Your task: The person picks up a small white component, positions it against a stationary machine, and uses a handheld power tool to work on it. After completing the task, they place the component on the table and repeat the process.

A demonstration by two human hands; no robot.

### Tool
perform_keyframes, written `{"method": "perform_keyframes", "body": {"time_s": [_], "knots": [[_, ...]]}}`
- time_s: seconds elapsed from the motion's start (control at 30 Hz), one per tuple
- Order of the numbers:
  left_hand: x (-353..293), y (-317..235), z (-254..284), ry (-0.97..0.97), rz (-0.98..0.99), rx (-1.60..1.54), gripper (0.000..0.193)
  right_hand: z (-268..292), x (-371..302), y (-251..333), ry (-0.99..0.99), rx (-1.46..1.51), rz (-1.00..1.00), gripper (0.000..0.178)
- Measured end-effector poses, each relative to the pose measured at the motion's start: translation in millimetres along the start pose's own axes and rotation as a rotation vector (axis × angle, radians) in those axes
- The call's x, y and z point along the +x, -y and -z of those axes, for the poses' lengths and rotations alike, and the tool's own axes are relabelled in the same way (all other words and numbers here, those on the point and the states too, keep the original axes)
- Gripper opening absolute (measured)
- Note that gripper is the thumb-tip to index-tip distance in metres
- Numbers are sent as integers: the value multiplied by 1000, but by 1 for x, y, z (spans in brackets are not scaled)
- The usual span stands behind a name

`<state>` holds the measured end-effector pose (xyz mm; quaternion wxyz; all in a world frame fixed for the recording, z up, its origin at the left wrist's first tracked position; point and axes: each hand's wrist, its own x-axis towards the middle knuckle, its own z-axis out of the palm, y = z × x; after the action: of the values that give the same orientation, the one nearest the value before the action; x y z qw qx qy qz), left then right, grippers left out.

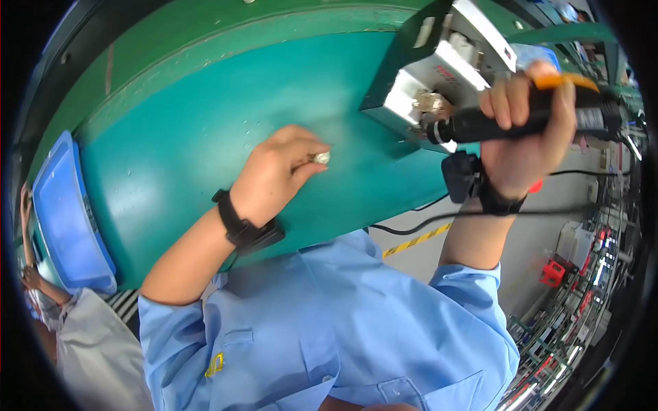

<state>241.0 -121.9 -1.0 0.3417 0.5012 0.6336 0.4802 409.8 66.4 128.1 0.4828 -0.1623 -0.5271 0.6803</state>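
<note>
Two hands (271, 171) (524, 123) work at a green tabletop (164, 171) above grey floor (524, 257).

Right hand (521, 140) — wrapped round black power tool (473, 126).

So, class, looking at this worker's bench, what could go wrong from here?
1. The left hand only pinches the small pale piece, which might drop.
2. The right hand holds a black power tool with its tip close to the black-and-white housing; a slip could scratch it.
3. The black cable could snag the right forearm.
</note>
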Motion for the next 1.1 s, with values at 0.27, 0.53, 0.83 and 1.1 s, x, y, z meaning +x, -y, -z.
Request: {"method": "perform_keyframes", "body": {"time_s": [0.27, 0.53, 0.83, 1.1], "knots": [[3, 9, -1, 42, -21, -64, 22, -46, -54, -34, 372, -16, 177, 46], [-1, 11, 0, 31, -37, -56, 23, -65, -60, -43, 281, -101, -24, 45], [1, 11, 1, 22, -81, -25, 22, -79, -57, -50, 373, -318, 0, 41], [2, 8, 0, 35, -131, 29, 21, -70, -59, -52, 357, -498, 137, 41]]}}
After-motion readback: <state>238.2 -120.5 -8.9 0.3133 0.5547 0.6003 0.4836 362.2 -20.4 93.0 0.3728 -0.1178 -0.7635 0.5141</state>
